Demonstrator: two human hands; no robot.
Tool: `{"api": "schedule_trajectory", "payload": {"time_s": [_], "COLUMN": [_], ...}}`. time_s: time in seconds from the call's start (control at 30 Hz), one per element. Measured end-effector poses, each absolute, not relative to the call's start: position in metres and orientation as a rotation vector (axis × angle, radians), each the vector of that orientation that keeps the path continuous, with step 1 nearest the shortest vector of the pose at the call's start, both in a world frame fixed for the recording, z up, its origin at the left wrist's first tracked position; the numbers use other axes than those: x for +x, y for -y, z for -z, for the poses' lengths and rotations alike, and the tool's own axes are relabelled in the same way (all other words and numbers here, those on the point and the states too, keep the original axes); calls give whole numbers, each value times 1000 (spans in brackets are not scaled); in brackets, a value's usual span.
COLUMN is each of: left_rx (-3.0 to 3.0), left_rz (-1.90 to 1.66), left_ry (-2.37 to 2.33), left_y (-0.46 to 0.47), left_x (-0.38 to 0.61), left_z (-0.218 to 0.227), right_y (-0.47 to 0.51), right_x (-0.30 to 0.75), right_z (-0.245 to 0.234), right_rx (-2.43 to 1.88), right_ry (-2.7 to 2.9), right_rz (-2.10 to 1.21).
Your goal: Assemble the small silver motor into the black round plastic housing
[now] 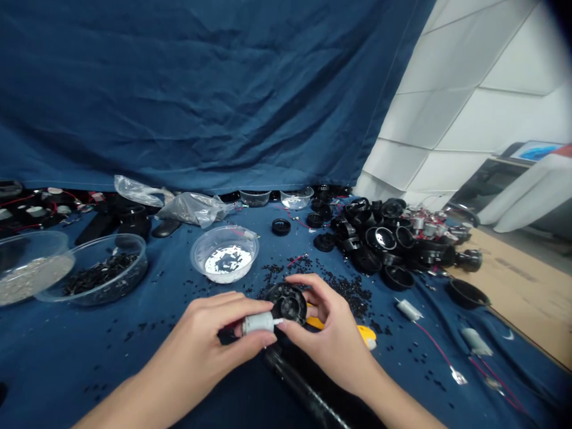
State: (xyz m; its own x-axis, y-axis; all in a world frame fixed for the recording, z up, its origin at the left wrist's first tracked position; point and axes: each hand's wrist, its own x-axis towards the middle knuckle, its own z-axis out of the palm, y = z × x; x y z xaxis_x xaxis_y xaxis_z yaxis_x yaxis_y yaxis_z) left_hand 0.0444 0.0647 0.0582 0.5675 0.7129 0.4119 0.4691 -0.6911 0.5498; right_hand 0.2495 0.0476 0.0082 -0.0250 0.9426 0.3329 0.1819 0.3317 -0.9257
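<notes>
My left hand (214, 333) pinches a small silver cylindrical motor (258, 323) between thumb and fingers, its shaft pointing right. My right hand (328, 330) grips a round black plastic housing (288, 302) just above the blue cloth. The motor's shaft end sits right against the housing. Under my right hand lies a yellow-handled tool (364, 335), partly hidden. Loose small black bits (344, 286) are scattered on the cloth just beyond the housing.
A pile of black housings (388, 241) lies at the right; two spare motors with red wires (409, 310) lie nearer. Clear bowls hold white bits (226, 253), black bits (100, 268) and grey bits (27, 268). A dark tube (308, 387) lies near me. The table edge (522, 333) runs at right.
</notes>
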Motion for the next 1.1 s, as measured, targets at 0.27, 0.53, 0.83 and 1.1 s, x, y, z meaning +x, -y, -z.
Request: {"api": "schedule_trajectory", "payload": {"time_s": [0.27, 0.53, 0.83, 1.1], "left_rx": [2558, 2705, 2702, 2319], "left_rz": [-1012, -1059, -1027, -976], "left_ry": [-1003, -1022, -1000, -1172], "left_y": [-60, -58, -58, -60], "left_x": [46, 44, 40, 40], "left_z": [-35, -35, -38, -41], "right_y": [-42, -35, -34, -35], "right_x": [245, 242, 242, 241], "right_z": [-7, 0, 6, -2], "right_rx": [-1047, -937, -882, -825], "right_ry": [1570, 1504, 1596, 1476], "right_rz": [-781, -962, -845, -909]}}
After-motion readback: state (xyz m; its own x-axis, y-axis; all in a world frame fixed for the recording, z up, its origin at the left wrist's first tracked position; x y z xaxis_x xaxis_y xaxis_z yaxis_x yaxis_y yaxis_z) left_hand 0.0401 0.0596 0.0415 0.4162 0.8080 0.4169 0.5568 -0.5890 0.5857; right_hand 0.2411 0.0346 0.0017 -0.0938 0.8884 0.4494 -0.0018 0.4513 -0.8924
